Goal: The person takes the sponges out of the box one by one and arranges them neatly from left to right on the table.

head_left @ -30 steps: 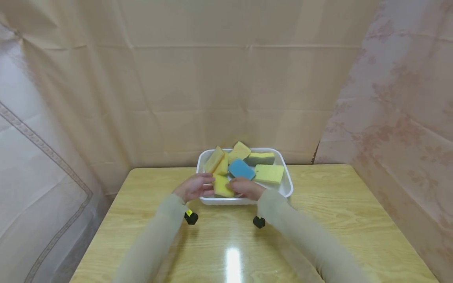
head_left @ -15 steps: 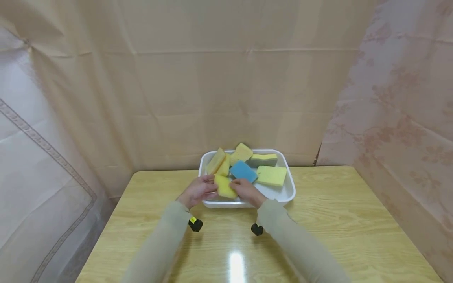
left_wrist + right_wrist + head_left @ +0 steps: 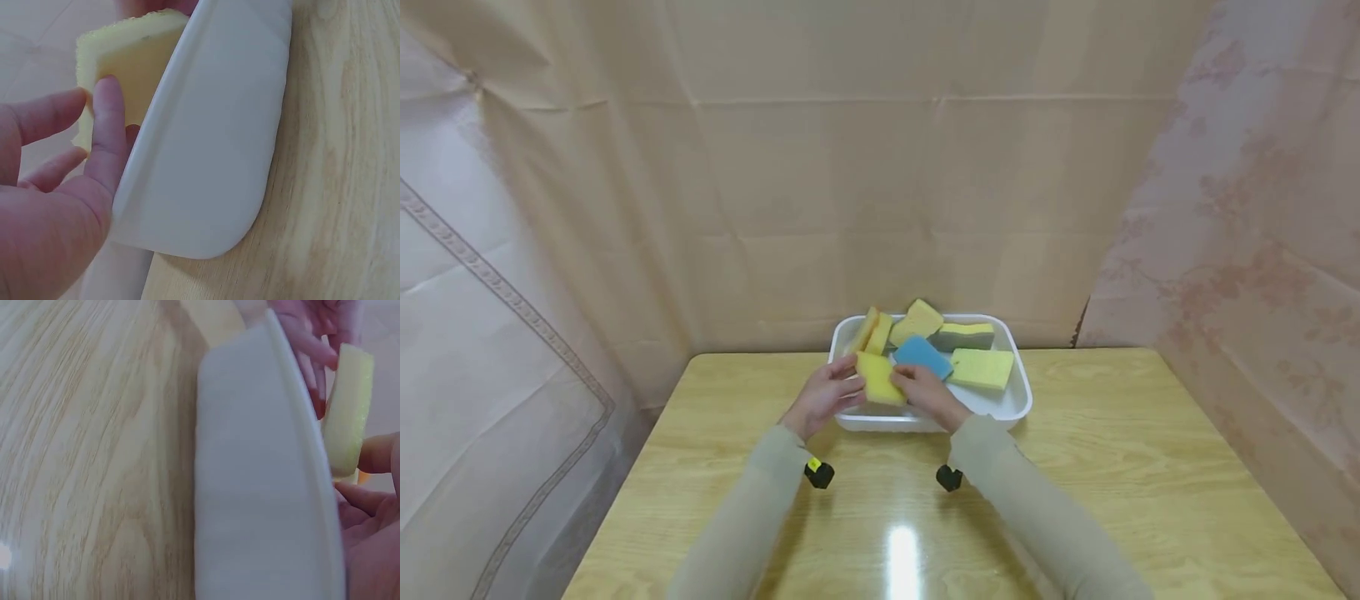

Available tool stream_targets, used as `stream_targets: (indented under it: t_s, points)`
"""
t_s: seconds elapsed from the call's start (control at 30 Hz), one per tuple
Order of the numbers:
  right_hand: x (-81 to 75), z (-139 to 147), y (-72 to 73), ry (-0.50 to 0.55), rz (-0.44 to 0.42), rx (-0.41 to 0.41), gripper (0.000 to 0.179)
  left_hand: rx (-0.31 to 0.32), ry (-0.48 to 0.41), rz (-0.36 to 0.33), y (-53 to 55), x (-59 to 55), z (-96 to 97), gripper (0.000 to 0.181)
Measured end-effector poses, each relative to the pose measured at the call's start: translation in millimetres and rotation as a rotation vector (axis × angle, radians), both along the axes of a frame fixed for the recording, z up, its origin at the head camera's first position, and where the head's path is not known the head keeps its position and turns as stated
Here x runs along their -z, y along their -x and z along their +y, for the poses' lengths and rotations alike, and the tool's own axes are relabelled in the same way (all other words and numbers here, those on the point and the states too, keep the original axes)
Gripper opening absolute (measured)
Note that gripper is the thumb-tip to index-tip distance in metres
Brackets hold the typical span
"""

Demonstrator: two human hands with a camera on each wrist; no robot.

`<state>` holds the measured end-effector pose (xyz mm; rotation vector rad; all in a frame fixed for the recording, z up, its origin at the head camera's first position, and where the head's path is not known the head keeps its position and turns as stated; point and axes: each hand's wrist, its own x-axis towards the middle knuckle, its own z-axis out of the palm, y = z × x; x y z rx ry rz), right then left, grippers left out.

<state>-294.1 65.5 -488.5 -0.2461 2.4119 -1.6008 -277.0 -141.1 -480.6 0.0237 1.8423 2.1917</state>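
Observation:
Over the front left of a white plastic tray [image 3: 1000, 408], a yellow sponge [image 3: 878, 377] is held up between both hands. My right hand [image 3: 931, 395] pinches its right end with thumb and finger, seen close in the right wrist view. From the other side my left hand [image 3: 823, 398] holds the left edge; in the left wrist view the thumb lies on the face of the sponge [image 3: 140, 62] and fingertips touch its edge. The tray wall hides part of the sponge there. Just behind it in the tray lies a blue sponge [image 3: 922, 358].
Several more sponges lie in the tray: a pale yellow sponge [image 3: 982, 368] at right, a yellow-and-grey sponge [image 3: 966, 337] behind it, and others leaning at the back left. The tray stands near the far edge of the wooden table [image 3: 1090, 467], before a beige curtain [image 3: 880, 183].
Both hands have raised the yellow sponge slightly and moved it away from the tray's front wall, turning its face more into view. The head view has shifted a little.

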Motion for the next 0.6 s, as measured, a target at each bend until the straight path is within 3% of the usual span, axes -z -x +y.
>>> stream_targets:
  t_s: [0.23, 0.4, 0.6]
  points:
    - [-7.3, -3.5, -2.6, 0.116, -0.027, 0.03, 0.045, -0.034, -0.006, 0.07, -9.0, -2.4, -0.9, 0.065]
    - [-10.9, -8.2, -14.4, 0.17, -0.034, 0.019, 0.047, -0.078, -0.012, 0.079, -19.1, -5.5, -4.3, 0.065]
    - [-14.8, -17.0, -25.6, 0.19, -0.01, 0.006, 0.046, -0.089, 0.014, 0.143, -31.7, -12.1, -15.4, 0.063]
